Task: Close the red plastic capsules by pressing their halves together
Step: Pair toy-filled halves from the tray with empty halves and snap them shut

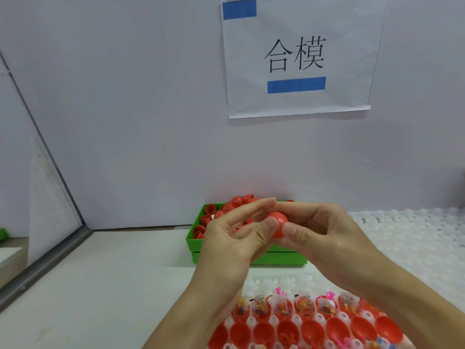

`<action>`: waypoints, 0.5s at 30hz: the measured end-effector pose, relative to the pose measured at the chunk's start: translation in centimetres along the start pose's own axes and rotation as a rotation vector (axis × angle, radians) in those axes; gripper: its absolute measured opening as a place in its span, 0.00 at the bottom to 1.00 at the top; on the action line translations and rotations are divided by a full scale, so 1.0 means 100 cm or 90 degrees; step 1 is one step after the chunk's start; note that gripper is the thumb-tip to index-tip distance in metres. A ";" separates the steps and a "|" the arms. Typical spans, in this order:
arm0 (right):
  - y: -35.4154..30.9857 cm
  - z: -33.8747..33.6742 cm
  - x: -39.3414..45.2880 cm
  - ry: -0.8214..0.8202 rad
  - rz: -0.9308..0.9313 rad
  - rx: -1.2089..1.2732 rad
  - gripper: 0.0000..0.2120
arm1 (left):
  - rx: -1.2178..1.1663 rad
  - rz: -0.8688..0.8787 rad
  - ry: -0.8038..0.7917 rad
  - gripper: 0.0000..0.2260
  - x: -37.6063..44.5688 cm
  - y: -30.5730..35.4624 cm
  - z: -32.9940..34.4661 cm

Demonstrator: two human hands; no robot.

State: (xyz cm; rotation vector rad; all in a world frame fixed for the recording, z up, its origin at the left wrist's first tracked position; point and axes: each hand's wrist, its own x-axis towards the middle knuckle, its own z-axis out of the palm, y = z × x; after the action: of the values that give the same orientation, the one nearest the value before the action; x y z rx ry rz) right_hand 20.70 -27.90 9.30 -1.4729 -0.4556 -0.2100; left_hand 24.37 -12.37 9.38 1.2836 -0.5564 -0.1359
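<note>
Both hands meet above the green bin (198, 241): left hand (235, 238) and right hand (319, 231) pinch one red capsule (278, 224) between thumbs and fingertips. Loose red halves (214, 212) fill the bin behind them, partly hidden. Nearer than the bin, a white tray (254, 283) holds open halves (312, 331), its front cut off. Behind the bin hangs a paper sign (297, 59).

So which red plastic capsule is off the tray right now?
The round red plastic capsule pinched between both hands; the others sit in trays.
</note>
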 end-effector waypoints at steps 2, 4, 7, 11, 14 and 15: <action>-0.002 0.001 -0.001 -0.020 -0.010 -0.032 0.17 | -0.056 -0.035 -0.011 0.20 -0.001 0.003 0.000; -0.003 0.003 0.000 -0.009 -0.026 -0.046 0.15 | -0.064 -0.033 -0.007 0.17 -0.001 0.005 0.001; -0.004 0.005 0.000 0.009 -0.051 -0.059 0.14 | -0.033 -0.010 0.029 0.13 -0.002 0.004 0.005; -0.003 0.006 -0.001 0.025 -0.049 -0.053 0.14 | -0.006 0.021 0.050 0.11 -0.004 0.001 0.006; -0.003 0.005 0.000 0.015 -0.056 -0.051 0.16 | 0.002 0.031 0.054 0.11 -0.004 -0.002 0.006; -0.004 0.005 0.000 0.017 -0.059 -0.051 0.17 | -0.007 0.030 0.049 0.11 -0.003 -0.002 0.006</action>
State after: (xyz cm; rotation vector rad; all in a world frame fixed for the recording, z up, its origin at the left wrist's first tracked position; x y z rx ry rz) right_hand 20.49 -27.41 9.64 -1.5260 -0.4997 -0.3243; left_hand 23.81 -12.85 9.19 1.2586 -0.5188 -0.0501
